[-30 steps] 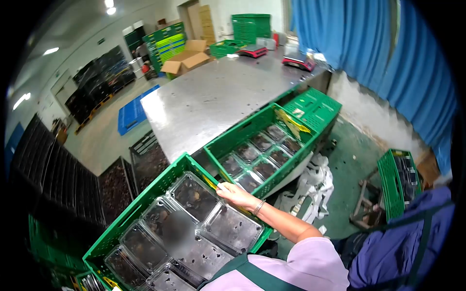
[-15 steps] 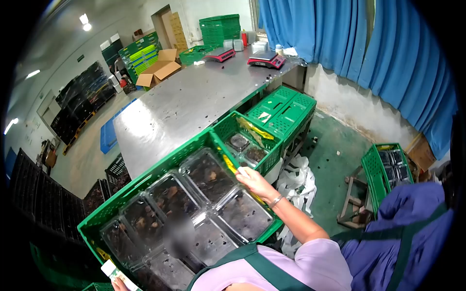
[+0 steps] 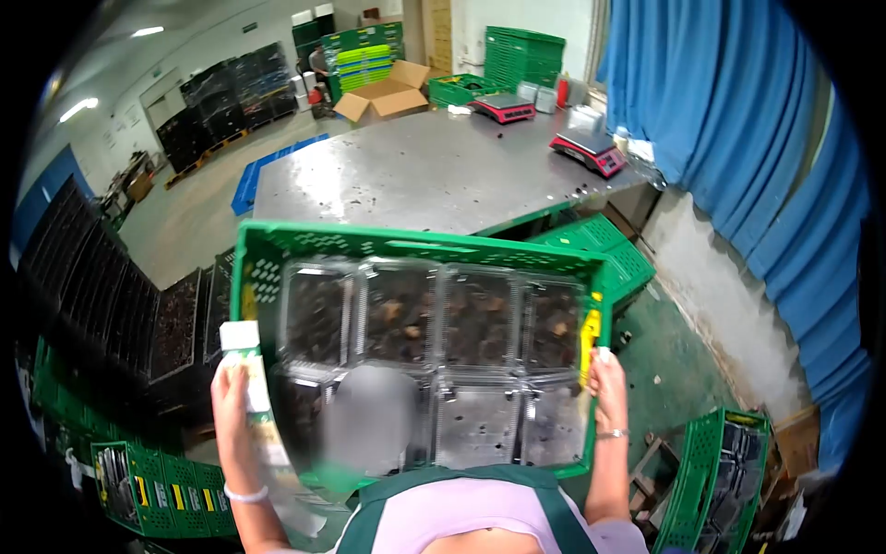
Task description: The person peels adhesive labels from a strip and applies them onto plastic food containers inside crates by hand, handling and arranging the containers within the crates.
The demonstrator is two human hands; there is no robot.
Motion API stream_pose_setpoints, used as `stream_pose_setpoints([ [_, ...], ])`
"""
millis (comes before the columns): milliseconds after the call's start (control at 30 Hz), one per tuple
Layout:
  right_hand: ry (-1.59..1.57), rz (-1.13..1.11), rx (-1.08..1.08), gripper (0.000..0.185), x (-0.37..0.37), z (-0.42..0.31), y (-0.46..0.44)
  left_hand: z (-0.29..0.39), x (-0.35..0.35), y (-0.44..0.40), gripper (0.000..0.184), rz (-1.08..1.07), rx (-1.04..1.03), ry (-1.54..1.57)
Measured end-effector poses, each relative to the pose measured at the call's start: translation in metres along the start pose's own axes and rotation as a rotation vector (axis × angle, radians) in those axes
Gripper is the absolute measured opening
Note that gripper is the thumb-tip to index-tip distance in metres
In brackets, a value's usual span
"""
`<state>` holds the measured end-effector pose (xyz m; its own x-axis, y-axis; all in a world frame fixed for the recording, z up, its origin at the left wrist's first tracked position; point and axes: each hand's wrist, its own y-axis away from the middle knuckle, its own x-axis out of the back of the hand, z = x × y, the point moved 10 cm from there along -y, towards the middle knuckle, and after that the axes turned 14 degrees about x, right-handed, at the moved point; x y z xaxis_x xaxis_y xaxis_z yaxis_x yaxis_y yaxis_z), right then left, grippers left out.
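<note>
Held level in front of my body is a green crate (image 3: 415, 242) with clear lidded boxes (image 3: 397, 314) of dark contents in two rows. My right hand (image 3: 606, 380) grips its right end beside a yellow handle clip (image 3: 589, 342). At the left end, my left hand (image 3: 231, 392) is closed on the crate's side, with a strip of white-and-green labels (image 3: 247, 365) between hand and crate. A round grey blur hides some of the lower-left boxes.
Beyond the crate is a metal table (image 3: 388, 175) with two red scales (image 3: 591, 152), an open carton (image 3: 383, 92) and stacked green crates (image 3: 524, 60). Black trays (image 3: 88, 277) stand at left. Another green crate (image 3: 720, 480) is lower right, green lids (image 3: 600, 249) behind.
The held crate has swung from a slant to level and now covers the crate beside the table. My left hand has come into fuller view at its left end.
</note>
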<state>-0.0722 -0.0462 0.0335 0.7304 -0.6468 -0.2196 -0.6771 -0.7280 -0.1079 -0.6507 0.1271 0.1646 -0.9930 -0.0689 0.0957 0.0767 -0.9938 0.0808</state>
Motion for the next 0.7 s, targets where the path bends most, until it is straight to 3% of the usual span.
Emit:
stream_pose_setpoints([
  [67,-0.05,0.064,0.022,0.017,0.016,-0.016,-0.004,0.005,-0.03,-0.036,0.022,-0.068,-0.05,0.07],
  [133,-0.128,0.11,0.04,0.019,0.049,-0.024,-0.021,0.045,-0.103,-0.024,0.025,-0.122,0.002,0.164],
  [200,-0.15,0.136,0.068,0.019,0.082,-0.041,-0.04,0.044,-0.157,-0.043,0.028,-0.303,0.028,0.165],
  [267,-0.081,0.16,0.088,0.021,0.127,-0.046,-0.062,0.041,-0.208,-0.057,0.029,-0.415,0.036,0.109],
  [400,0.08,0.315,0.121,0.026,0.198,-0.064,-0.098,0.026,-0.313,-0.072,0.027,-0.552,0.233,0.29],
  [467,-0.069,0.278,0.08,0.026,0.232,-0.059,-0.14,0.012,-0.382,-0.088,0.026,-0.641,0.217,0.234],
  [600,0.129,0.288,0.03,0.027,0.307,-0.066,-0.228,0.015,-0.506,-0.093,0.024,-0.753,0.303,0.34],
  [700,0.268,0.256,0.011,0.028,0.355,-0.08,-0.31,0.004,-0.593,-0.093,0.025,-0.717,0.424,0.399],
])
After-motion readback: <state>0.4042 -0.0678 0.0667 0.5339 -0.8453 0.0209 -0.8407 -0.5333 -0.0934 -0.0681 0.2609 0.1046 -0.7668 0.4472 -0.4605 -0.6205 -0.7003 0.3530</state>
